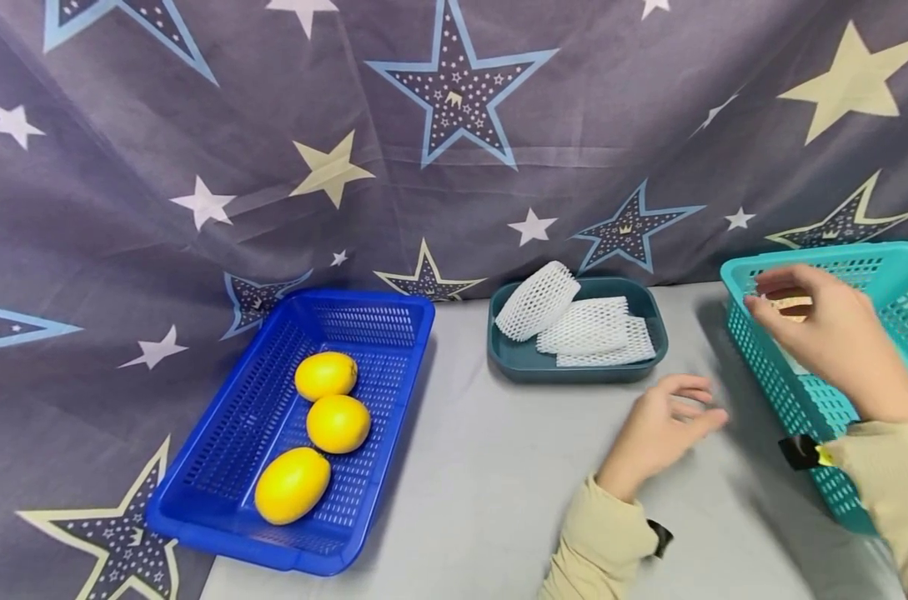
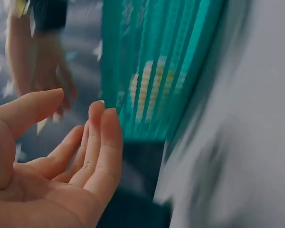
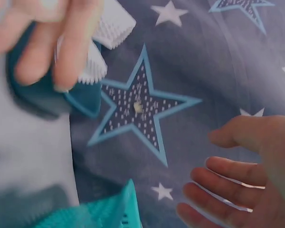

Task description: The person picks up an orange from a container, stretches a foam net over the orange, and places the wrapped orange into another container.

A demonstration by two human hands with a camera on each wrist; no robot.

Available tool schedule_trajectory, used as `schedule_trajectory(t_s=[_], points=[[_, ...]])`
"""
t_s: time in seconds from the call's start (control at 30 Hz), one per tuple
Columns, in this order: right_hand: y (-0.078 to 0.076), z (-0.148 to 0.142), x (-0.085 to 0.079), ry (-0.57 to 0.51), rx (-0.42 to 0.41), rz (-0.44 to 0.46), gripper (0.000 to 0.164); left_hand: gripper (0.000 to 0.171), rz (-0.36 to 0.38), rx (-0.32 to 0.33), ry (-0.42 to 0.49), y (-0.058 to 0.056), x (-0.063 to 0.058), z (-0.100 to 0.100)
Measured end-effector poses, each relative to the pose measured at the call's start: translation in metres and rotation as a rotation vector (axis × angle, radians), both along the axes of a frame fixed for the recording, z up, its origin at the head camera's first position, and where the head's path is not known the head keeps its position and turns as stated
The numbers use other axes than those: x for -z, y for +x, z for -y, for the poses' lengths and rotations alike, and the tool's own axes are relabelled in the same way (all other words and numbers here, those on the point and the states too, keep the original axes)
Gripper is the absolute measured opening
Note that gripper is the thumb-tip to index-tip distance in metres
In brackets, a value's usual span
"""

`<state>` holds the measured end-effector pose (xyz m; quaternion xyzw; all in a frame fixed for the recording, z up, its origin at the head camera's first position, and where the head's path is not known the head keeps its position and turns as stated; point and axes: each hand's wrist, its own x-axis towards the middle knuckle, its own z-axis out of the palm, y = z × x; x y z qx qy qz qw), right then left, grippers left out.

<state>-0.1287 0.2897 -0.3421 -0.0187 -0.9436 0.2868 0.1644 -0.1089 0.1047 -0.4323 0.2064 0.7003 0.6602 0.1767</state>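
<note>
Grey table (image 1: 484, 483): three yellow fruits (image 1: 338, 424), three foam nets (image 1: 583, 327), two baskets (image 1: 363, 325), one tray (image 1: 574, 374); left grip (image 1: 658, 429), right grip (image 1: 836, 333) loosely parted.

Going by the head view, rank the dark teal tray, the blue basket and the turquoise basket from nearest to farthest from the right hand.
1. Turquoise basket: at the right, beside or beneath the right hand.
2. Dark teal tray: left of it.
3. Blue basket: farthest left.
</note>
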Motion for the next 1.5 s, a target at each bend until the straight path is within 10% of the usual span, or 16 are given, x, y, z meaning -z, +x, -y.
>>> schedule_trajectory(t_s=[0.3, 0.9, 1.5], points=[[0.018, 0.024, 0.026, -0.086, -0.105, -0.062, 0.022, 0.032, 0.031, -0.127, 0.199, -0.026, -0.001, 0.052], [0.024, 0.088, 0.078, -0.312, -0.141, -0.113, 0.014, 0.029, -0.02, -0.286, 0.141, -0.037, -0.007, 0.088], [0.018, 0.121, 0.112, -0.505, -0.232, 0.047, 0.017, 0.029, -0.011, -0.329, 0.141, -0.044, -0.005, 0.103]])
